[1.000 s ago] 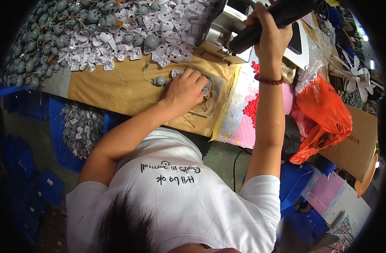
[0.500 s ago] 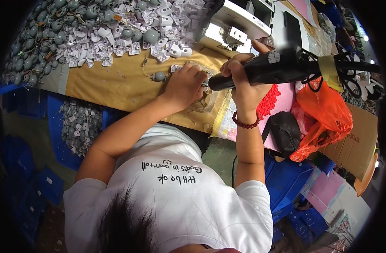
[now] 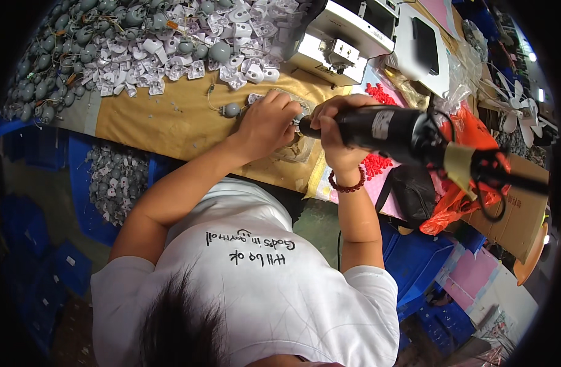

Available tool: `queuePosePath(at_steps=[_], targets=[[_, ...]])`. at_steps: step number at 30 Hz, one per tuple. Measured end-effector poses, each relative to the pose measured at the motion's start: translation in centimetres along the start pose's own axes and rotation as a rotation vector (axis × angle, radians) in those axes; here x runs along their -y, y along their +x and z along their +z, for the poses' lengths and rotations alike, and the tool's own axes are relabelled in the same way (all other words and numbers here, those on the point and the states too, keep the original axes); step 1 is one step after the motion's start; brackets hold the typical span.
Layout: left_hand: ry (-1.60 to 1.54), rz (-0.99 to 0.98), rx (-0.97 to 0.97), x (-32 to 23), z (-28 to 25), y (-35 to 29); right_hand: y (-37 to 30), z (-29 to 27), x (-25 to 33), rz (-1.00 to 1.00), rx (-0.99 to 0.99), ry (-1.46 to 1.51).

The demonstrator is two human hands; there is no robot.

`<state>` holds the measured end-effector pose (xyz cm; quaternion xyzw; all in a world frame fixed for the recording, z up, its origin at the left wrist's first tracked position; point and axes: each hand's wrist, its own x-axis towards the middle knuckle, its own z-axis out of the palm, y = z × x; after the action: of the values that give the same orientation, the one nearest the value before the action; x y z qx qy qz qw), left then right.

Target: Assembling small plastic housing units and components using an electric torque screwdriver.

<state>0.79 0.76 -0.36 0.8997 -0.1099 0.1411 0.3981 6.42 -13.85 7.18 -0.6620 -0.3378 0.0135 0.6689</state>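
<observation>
Left hand bent low over the desk, which is covered in creased tan cloth. Its fingers curl down at a small grey part on a worn, partly see-through plate; knuckles hide most of it, so whether they pinch or only press, I cannot tell. Right hand closed around a smooth, black, cylindrical tool, fingers wrapped on the barrel, narrow end seemingly at the grey part. Paler tape band and dark cord at the tool's far end.

Just left of the left hand: a rounded grey piece with thin wire. Beyond, heaped glossy white plastic shells merge with rounded grey pieces and tangled wires. Boxy metal machine stands beyond the right hand.

Right side crowded: grainy red bits near the wrist, soft black pouch, crinkled red plastic bag. The tool crosses in front of the bag, masking part of it. Cardboard farther right.
</observation>
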Motion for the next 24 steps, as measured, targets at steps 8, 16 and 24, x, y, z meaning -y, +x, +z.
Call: queuePosePath(at_steps=[8,16,24], targets=[[-0.034,-0.016,0.001,-0.1,0.0,0.1,-0.8,0.5,-0.4,-0.056,-0.033,0.156],[-0.036,-0.067,0.046,-0.2,-0.5,0.3,-1.2,0.7,-0.8,-0.062,-0.021,0.173],[-0.026,-0.076,-0.011,-0.3,0.1,0.0,-0.6,-0.5,-0.6,0.017,0.012,0.055]])
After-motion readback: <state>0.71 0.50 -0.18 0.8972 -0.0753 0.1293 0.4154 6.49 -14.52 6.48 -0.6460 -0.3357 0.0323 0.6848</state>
